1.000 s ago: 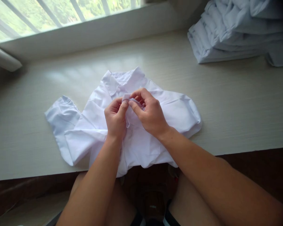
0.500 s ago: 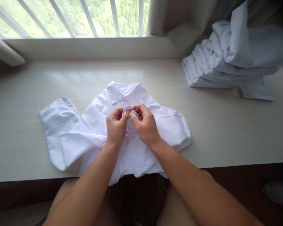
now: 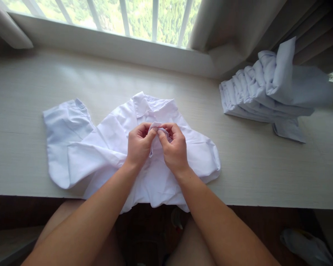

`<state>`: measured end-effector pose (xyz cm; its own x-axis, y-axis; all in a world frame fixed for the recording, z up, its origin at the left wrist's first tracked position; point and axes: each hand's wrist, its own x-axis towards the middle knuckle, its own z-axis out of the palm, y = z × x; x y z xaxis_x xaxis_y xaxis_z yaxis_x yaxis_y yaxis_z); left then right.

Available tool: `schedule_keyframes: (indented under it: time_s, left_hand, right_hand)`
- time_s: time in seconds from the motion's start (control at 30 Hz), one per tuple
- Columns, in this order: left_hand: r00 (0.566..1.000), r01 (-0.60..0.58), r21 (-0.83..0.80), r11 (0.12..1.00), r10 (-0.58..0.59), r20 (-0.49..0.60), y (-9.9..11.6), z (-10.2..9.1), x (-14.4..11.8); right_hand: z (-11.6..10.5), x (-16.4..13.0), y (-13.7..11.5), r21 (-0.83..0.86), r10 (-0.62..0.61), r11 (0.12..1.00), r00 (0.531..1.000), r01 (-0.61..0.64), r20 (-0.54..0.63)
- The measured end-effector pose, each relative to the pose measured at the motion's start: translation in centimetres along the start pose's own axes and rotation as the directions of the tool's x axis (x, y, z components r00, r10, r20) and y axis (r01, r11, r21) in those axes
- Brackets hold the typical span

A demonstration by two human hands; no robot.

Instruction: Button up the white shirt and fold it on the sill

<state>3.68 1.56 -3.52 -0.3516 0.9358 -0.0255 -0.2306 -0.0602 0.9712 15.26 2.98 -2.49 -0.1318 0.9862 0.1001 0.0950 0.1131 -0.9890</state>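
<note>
A white collared shirt (image 3: 108, 133) lies front up on the pale tabletop, its collar toward the window and its lower part hanging over the near edge. My left hand (image 3: 140, 144) pinches the front opening of the shirt between thumb and fingers, just below the collar. Right beside it, my right hand (image 3: 174, 146) pinches the same strip of cloth, and the two thumbs almost meet. A small fold of fabric stands up between the fingertips. Whether a button is in the pinch is hidden. One sleeve is spread to the left, the other is bent at the right.
A stack of folded white garments (image 3: 255, 92) stands at the back right of the table (image 3: 252, 166). Behind the table is a barred window (image 3: 138, 18) with a curtain (image 3: 233, 26) beside it. A pale bag-like object (image 3: 305, 244) lies on the floor at lower right.
The camera view has turned slightly, so window, table and stack appear tilted. Both hands keep their pinch on the shirt front, with only slight finger movement.
</note>
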Motion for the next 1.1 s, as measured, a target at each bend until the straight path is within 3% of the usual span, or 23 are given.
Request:
schedule_keyframes:
  time_s: [0.5, 1.1]
  left_hand:
    - [0.999, 0.001, 0.068, 0.998, -0.004, 0.037, 0.6, 0.2, -0.3]
    - [0.998, 0.007, 0.055, 0.998, -0.011, 0.068, 0.3, 0.2, -0.3]
  right_hand:
    - [-0.9, 0.7, 0.0, -0.008, 0.078, 0.997, 0.995, -0.079, -0.059]
    - [-1.2, 0.8, 0.2, -0.030, 0.083, 0.996, 0.995, -0.084, -0.052]
